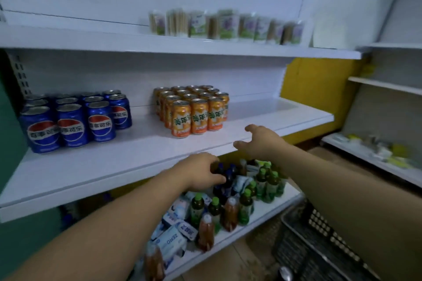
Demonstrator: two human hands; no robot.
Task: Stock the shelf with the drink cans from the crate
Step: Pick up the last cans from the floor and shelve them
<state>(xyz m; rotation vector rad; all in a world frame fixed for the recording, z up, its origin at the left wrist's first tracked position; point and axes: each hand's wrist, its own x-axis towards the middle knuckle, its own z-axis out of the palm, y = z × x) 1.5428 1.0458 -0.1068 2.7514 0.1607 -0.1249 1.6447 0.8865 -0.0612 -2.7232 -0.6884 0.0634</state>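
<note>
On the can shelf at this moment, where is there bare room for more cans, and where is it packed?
Bare: the gap between the blue cans and the orange cans, the stretch right of the orange block to the middle shelf end, and the front strip. Crowded: the lower shelf, full of bottles and packs.

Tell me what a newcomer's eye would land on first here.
Two blocks of cans on the middle shelf: blue cola cans at the left, orange soda cans near the centre. Both hands reach forward below them, the left hand over dark bottles on the lower shelf, the right hand open and empty.
</note>
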